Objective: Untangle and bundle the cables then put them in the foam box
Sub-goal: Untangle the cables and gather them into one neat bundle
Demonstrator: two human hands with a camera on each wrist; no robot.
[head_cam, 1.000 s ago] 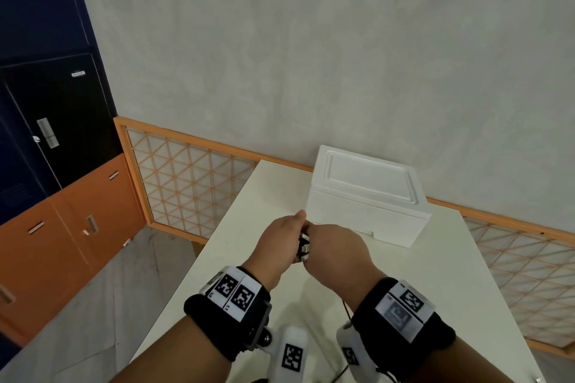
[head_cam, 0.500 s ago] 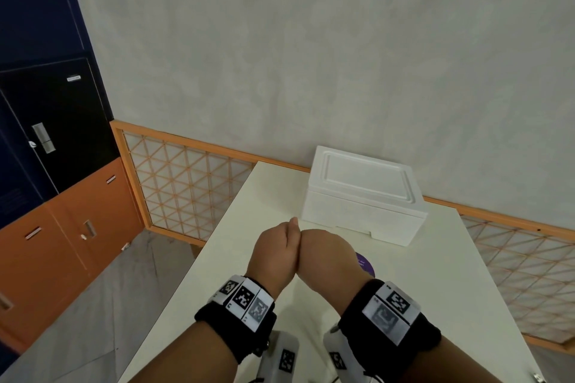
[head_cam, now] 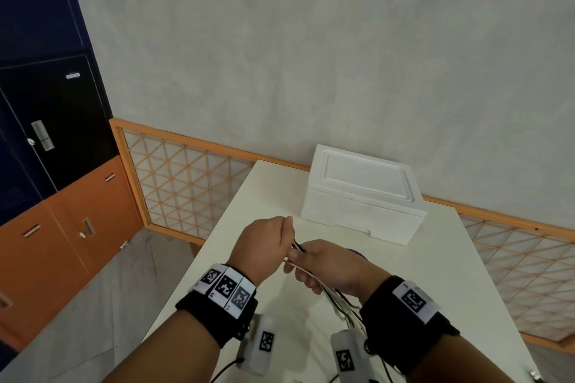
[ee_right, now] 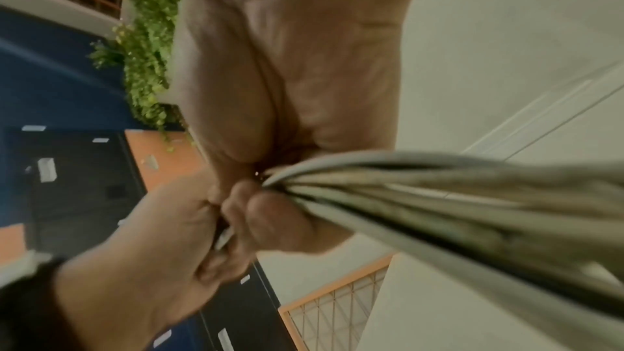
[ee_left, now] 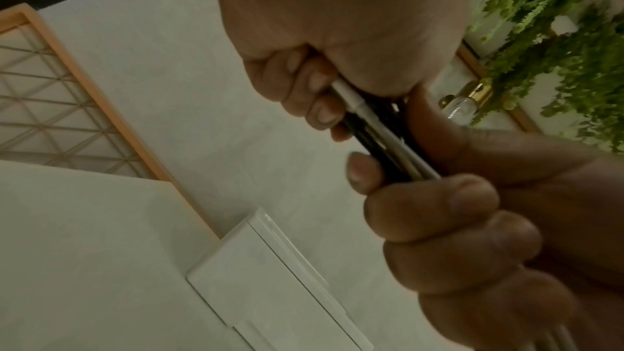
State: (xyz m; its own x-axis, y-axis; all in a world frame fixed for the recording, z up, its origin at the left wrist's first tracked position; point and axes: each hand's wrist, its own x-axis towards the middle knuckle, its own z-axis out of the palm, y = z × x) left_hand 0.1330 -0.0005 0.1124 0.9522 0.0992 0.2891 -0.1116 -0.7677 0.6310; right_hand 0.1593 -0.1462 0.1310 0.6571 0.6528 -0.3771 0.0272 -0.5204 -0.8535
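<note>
A bunch of black and white cables (head_cam: 297, 247) runs between my two hands above the white table. My left hand (head_cam: 269, 242) grips one end of it with curled fingers. My right hand (head_cam: 328, 267) is closed round the bunch just beside it, and the rest of the cables (head_cam: 340, 301) hang down under that wrist. The left wrist view shows both fists round the cables (ee_left: 378, 130), close together. In the right wrist view the strands (ee_right: 439, 191) fan out from my fist. The white foam box (head_cam: 361, 196) stands behind the hands with its lid on.
The white table (head_cam: 466, 274) ends in a left edge near my left forearm. Something small and purple (head_cam: 358, 254) lies just behind my right hand. An orange-framed lattice screen (head_cam: 186, 183) lines the wall, and orange cabinets (head_cam: 62, 227) stand at the left.
My fists were pressed together and hid the cables. They have drawn a little apart, the right one lower and nearer to me, and a short stretch of cable shows between them.
</note>
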